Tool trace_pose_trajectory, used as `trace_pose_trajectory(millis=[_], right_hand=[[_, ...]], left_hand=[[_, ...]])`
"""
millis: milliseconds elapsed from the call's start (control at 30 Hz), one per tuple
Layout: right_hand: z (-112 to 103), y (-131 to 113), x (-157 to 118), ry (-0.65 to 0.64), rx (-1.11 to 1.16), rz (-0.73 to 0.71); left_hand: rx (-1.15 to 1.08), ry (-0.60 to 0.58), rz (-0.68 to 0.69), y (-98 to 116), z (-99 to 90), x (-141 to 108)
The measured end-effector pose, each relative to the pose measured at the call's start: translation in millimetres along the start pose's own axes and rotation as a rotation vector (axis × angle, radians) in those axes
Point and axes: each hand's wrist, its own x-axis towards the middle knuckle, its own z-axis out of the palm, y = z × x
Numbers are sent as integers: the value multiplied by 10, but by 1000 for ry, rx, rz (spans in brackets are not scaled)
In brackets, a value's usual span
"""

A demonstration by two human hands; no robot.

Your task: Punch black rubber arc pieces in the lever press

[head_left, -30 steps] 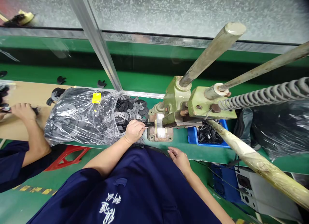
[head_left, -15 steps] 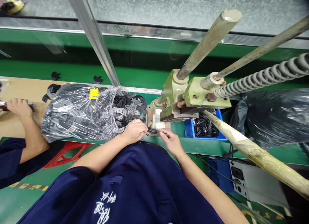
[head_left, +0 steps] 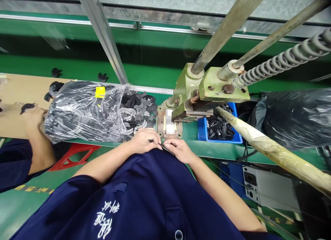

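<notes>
My left hand (head_left: 146,141) and my right hand (head_left: 179,149) are close together in front of my shirt, just below the press base (head_left: 178,131). Both are closed on a small dark part (head_left: 165,148), which shows as a thin strip between the fingertips. Its shape is mostly hidden by the fingers. Above the hands, the press's light metal plate (head_left: 170,121) lies bare. Left of the base, gray and black curved pieces (head_left: 141,109) spill from a clear plastic bag (head_left: 82,112) with a yellow label.
The green press (head_left: 187,85) stands over the bench, with a blue bin (head_left: 239,138) of small black parts to its right. Farther right lies a dark plastic bag (head_left: 297,119). At the far left, another person's hand (head_left: 33,119) rests near a dark piece on cardboard.
Both hands have moved off the front edge of the press base toward my body, with the dark part between them. The view has tilted downward. The other person's hand has shifted right.
</notes>
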Motion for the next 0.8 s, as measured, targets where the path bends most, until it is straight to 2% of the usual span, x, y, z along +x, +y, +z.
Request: trace_pose_trajectory(millis=[267,400,467,500,533,633,667,733,800], right_hand=[[99,14,-114,71,105,111],[123,135,-73,159,191,202],[118,225,-64,237,248,247],[109,275,-73,289,281,271],[96,326,-93,348,314,296],[32,473,-241,519,394,379],[6,516,-316,564,414,406],[-43,590,-488,642,444,455],[-78,652,-661,711,467,497]], left_hand=[[24,-17,-123,-3,83,-75],[-22,-153,-133,-75,133,-52],[-113,-168,-230,-211,218,-63],[-162,-119,-330,-317,266,-71],[-215,-9,-473,-448,309,-74],[-397,467,-921,-920,336,4],[-453,573,-1016,-1074,298,78],[-559,701,-1113,-1335,158,320],[-613,772,-1128,-1512,-35,676]])
